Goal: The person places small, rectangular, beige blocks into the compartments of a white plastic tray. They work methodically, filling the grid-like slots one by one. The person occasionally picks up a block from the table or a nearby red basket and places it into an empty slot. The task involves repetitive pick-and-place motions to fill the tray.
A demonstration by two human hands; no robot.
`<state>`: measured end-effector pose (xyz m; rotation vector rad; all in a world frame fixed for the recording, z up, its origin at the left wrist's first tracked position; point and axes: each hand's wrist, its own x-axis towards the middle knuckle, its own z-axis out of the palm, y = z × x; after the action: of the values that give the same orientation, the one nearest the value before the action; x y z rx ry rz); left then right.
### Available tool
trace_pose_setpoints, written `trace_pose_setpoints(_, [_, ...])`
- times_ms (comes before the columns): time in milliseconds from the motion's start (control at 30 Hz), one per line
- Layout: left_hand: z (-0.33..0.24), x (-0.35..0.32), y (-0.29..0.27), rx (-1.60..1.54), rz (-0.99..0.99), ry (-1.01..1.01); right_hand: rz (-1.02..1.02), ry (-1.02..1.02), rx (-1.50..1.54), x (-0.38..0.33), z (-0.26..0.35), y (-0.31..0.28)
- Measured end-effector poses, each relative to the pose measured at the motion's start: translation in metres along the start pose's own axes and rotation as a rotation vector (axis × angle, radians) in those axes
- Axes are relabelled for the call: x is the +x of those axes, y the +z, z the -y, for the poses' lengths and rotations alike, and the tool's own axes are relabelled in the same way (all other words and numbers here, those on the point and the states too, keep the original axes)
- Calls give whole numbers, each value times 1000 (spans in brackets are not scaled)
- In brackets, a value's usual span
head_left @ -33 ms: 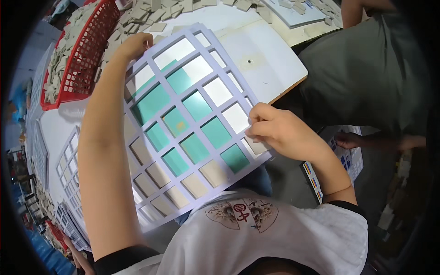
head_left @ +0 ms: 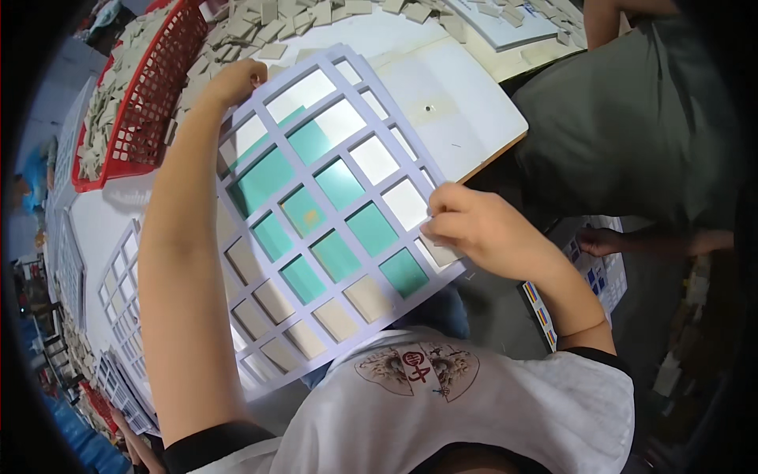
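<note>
A lavender grid frame (head_left: 333, 141) lies tilted in front of me, its openings of several sizes. White and green surfaces show through many openings, and beige tiles (head_left: 335, 318) fill several near the close edge. My right hand (head_left: 478, 225) pinches a beige tile (head_left: 442, 254) at the opening by the frame's right close corner. At the frame's far left edge, my left hand (head_left: 235, 83) is closed with curled fingers, beside loose tiles; what it holds, if anything, is hidden.
A red plastic basket (head_left: 148, 99) full of beige tiles stands at the far left. Loose tiles (head_left: 272, 31) spread along the back of the white table (head_left: 466, 99). More grid frames (head_left: 120, 292) lie to the left. Another person (head_left: 624, 126) is close on the right.
</note>
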<state>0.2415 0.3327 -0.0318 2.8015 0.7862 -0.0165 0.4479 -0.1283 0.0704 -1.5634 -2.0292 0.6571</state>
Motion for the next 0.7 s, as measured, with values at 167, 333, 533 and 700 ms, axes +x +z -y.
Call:
trace_pose_setpoints(167, [-6, 4, 3, -172, 39, -165, -382, -127, -68, -32, -3, 39])
trace_pose_setpoints(333, [-24, 11, 4, -220, 123, -254, -346, -40, -218, -48, 13, 46])
trace_pose_setpoints(533, [-21, -12, -15, -98, -573, -180, -301, -44, -365, -76, 18, 64])
trace_pose_setpoints(700, [-139, -59, -70, -367, -767, -115, -339, -119, -418, -76, 6, 76])
